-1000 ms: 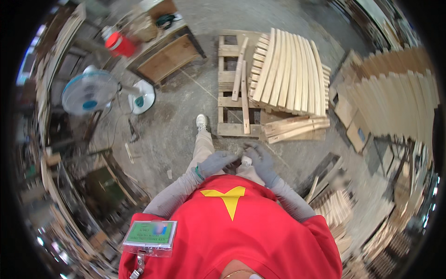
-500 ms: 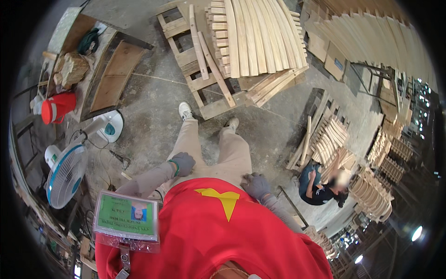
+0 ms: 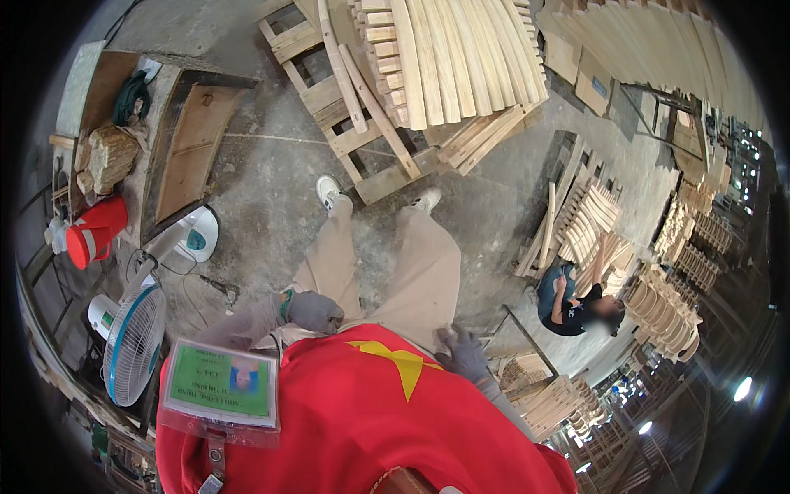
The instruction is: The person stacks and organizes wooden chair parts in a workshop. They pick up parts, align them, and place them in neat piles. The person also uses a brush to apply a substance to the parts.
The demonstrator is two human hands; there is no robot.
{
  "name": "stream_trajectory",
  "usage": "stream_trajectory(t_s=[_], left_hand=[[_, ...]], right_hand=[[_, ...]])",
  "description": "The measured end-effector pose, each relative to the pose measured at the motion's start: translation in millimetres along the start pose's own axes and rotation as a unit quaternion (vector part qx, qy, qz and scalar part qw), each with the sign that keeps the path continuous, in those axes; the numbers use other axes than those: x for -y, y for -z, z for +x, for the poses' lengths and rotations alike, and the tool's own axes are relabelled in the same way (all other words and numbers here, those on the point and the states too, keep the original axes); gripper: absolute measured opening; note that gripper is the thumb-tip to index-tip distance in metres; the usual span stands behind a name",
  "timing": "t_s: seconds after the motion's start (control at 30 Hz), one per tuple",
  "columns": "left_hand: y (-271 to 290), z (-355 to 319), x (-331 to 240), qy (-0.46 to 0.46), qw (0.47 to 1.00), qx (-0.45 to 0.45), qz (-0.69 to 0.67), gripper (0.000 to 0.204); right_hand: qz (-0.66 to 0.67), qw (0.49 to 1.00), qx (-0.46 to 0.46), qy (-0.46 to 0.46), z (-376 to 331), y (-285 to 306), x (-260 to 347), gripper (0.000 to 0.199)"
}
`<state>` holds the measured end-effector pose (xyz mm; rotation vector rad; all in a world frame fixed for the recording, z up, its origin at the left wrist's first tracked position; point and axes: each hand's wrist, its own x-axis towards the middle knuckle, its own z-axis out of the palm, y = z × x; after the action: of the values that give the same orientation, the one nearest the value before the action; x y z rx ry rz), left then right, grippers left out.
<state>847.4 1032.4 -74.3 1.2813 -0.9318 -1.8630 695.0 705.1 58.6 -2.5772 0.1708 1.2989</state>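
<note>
My left hand (image 3: pixel 317 312), in a grey glove with a green band at the wrist, is by my left thigh near the hem of my red shirt (image 3: pixel 329 403). Its fingers are curled in, and nothing shows in them. Beside my right hip, my right hand (image 3: pixel 466 354) wears a grey glove too. Its fingers hang loosely apart against my beige trousers (image 3: pixel 424 272), holding nothing visible. Ahead of my feet lies a wooden pallet (image 3: pixel 378 188) with a stack of curved wooden slats (image 3: pixel 448 66) and some loose slats (image 3: pixel 378 115).
At left stand a fan (image 3: pixel 134 344), a red jug (image 3: pixel 97 232) and a wooden bench (image 3: pixel 193 148). Another person (image 3: pixel 576 311) sits at right near stacked curved wood pieces (image 3: pixel 588 214). A metal frame (image 3: pixel 531 342) stands beside my right hand. Cardboard (image 3: pixel 591 82) lies far right.
My right foot has come forward, and its shoe now shows fully. The view has shifted, with the bench and fan lower. Both hands stay by my thighs.
</note>
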Motion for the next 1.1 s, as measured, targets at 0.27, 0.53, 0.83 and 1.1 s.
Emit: stream_trajectory(t_s=[0.27, 0.53, 0.83, 1.1], left_hand=[[-1, -4, 23, 0.03, 0.997, 0.038, -0.064, 0.036], [1, 1, 37, 0.038, 0.987, 0.078, -0.136, 0.042], [30, 104, 77, 0.112, 0.978, -0.16, -0.075, 0.05], [184, 186, 60, 0.074, 0.84, -0.534, 0.056, 0.038]], right_hand=[[0.169, 0.981, 0.094, 0.01, 7, 5, -1, 0.025], [0.394, 0.909, 0.137, 0.007, -13, 17, -4, 0.023], [0.675, 0.714, -0.029, -0.183, 206, 77, -23, 0.024], [0.355, 0.921, -0.121, 0.103, 408, 45, 20, 0.029]])
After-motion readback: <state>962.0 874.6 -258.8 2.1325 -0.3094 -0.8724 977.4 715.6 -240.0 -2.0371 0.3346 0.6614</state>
